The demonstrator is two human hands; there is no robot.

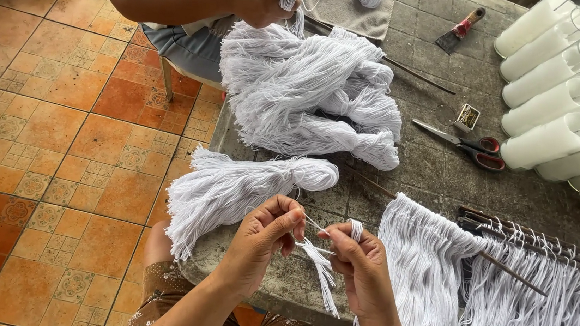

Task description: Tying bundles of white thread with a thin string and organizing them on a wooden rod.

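My left hand (265, 233) and right hand (359, 255) are held up close together over the near edge of the table (437, 177). Both hands pinch a small bunch of white strings (319, 261) with bent fingers. Farther on lies a big pile of white yarn (311, 90). Another person's hand (263, 1) holds yarn at the far edge.

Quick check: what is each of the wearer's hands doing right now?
Left hand: closed, pinching thin white cotton strands.
Right hand: closed on the same strands, some looped over a finger.
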